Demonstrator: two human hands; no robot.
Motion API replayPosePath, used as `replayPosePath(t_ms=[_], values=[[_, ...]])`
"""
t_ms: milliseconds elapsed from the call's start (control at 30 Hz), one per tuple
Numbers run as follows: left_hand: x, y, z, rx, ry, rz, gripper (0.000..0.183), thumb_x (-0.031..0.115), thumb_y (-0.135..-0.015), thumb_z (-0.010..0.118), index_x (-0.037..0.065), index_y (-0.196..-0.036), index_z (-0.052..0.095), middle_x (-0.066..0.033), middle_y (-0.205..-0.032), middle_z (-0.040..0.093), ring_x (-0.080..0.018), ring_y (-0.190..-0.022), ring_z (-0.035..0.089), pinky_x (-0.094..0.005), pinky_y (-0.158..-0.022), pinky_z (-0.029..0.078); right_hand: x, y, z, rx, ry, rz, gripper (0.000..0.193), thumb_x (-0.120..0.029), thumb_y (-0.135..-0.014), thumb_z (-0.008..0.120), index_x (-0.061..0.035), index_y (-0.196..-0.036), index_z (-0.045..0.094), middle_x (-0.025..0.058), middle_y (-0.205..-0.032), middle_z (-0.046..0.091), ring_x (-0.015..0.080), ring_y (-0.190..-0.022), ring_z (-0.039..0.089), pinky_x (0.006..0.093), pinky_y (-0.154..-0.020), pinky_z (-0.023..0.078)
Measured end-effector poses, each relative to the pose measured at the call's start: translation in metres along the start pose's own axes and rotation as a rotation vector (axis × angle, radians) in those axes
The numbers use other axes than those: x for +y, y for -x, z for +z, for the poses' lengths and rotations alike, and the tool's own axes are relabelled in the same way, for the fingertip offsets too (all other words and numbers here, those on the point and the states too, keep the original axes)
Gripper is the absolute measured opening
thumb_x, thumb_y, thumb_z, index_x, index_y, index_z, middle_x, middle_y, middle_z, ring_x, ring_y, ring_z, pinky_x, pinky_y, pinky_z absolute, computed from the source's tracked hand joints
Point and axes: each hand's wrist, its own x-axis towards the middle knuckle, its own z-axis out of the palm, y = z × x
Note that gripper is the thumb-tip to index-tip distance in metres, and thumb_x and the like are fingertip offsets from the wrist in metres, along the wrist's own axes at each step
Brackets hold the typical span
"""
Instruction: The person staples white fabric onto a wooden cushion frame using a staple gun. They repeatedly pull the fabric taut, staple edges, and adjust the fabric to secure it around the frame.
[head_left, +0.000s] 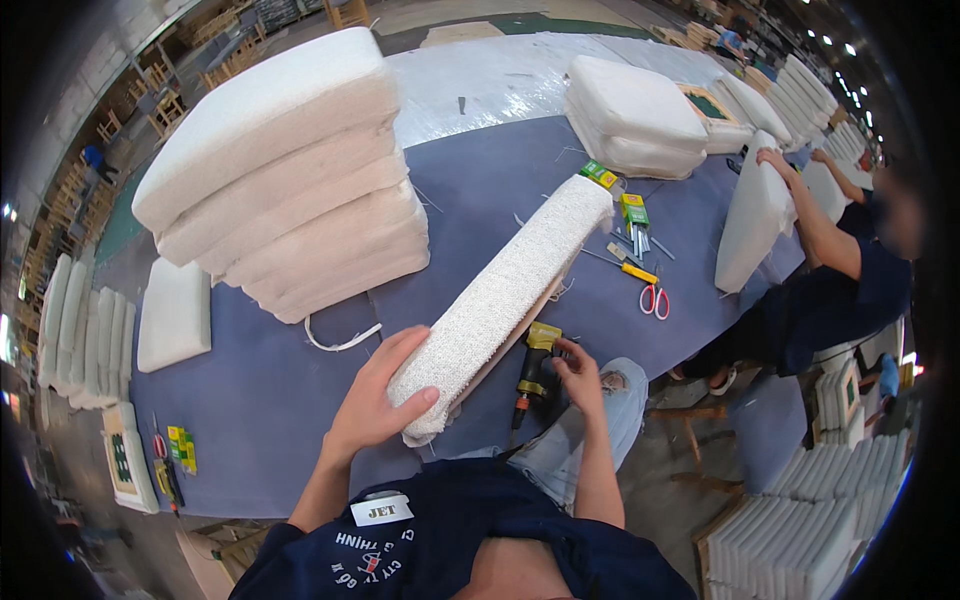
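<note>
A white upholstered seat cushion (505, 295) stands on its long edge on the blue-grey table. My left hand (385, 390) grips its near end, thumb on one side and fingers on the other. My right hand (580, 375) hovers just right of a yellow and black air staple gun (533, 370), its fingers loosely bent and apart, with nothing visible in them. The staple gun lies close along the cushion's right side, its hose end towards me. Past the cushion's far end are small green and yellow boxes (634, 212), a yellow-handled screwdriver (636, 271) and red-handled scissors (655, 300).
A tall stack of white cushions (300, 180) rises at the left, a lower stack (635, 115) at the back. One cushion (175, 315) lies far left. At the right, a co-worker (840, 260) holds another cushion (755, 215) upright. More cushions (790, 530) are piled at lower right.
</note>
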Motion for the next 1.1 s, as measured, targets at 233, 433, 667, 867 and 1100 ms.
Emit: replayPosePath(t_ms=[233, 433, 667, 867, 1100], values=[[0.034, -0.076, -0.013, -0.070, -0.335, -0.047, 0.118, 0.047, -0.084, 0.080, 0.002, -0.165, 0.007, -0.0316, -0.165, 0.024, -0.0438, -0.151, 0.033, -0.0498, -0.122, 0.031, 0.034, 0.022, -0.066, 0.392, 0.265, -0.082, 0.030, -0.006, -0.091, 0.066, -0.0025, -0.121, 0.071, 0.0145, -0.112, 0.075, 0.0263, -0.094, 0.073, 0.0371, -0.083, 0.055], [0.048, -0.168, 0.013, -0.092, -0.538, 0.075, 0.125, 0.056, -0.080, 0.082, 0.012, -0.166, 0.002, -0.0341, -0.166, 0.017, -0.0484, -0.151, 0.030, -0.0514, -0.119, 0.036, 0.039, 0.040, -0.051, 0.473, 0.410, -0.299, 0.018, -0.005, -0.090, 0.063, -0.0013, -0.104, 0.073, 0.0169, -0.093, 0.072, 0.0329, -0.086, 0.070, 0.0407, -0.078, 0.054], [0.100, -0.262, 0.090, -0.142, -0.929, 0.198, 0.119, 0.050, -0.080, 0.077, 0.014, -0.167, 0.004, -0.0371, -0.165, 0.016, -0.0543, -0.139, 0.045, -0.0558, -0.112, 0.044, 0.044, 0.051, -0.061, 0.475, 0.319, -0.320, 0.017, -0.007, -0.091, 0.063, -0.0020, -0.102, 0.074, 0.0163, -0.094, 0.072, 0.0343, -0.087, 0.069, 0.0410, -0.078, 0.054], [0.046, -0.358, 0.125, -0.094, -0.874, 0.461, 0.085, 0.040, -0.085, 0.072, 0.012, -0.158, 0.039, -0.0247, -0.156, 0.046, -0.0441, -0.139, 0.048, -0.0536, -0.114, 0.042, 0.045, 0.072, -0.077, 0.335, 0.249, -0.298, 0.021, -0.005, -0.092, 0.062, -0.0011, -0.109, 0.074, 0.0163, -0.103, 0.074, 0.0309, -0.093, 0.070, 0.0372, -0.083, 0.054], [0.041, -0.356, 0.110, -0.110, -0.699, 0.514, 0.058, 0.034, -0.087, 0.074, 0.009, -0.138, 0.058, -0.0226, -0.136, 0.059, -0.0436, -0.125, 0.057, -0.0493, -0.109, 0.045, 0.058, 0.129, -0.116, 0.408, 0.216, -0.280, 0.028, 0.002, -0.088, 0.058, -0.0030, -0.112, 0.072, 0.0170, -0.114, 0.073, 0.0338, -0.104, 0.070, 0.0399, -0.090, 0.054]])
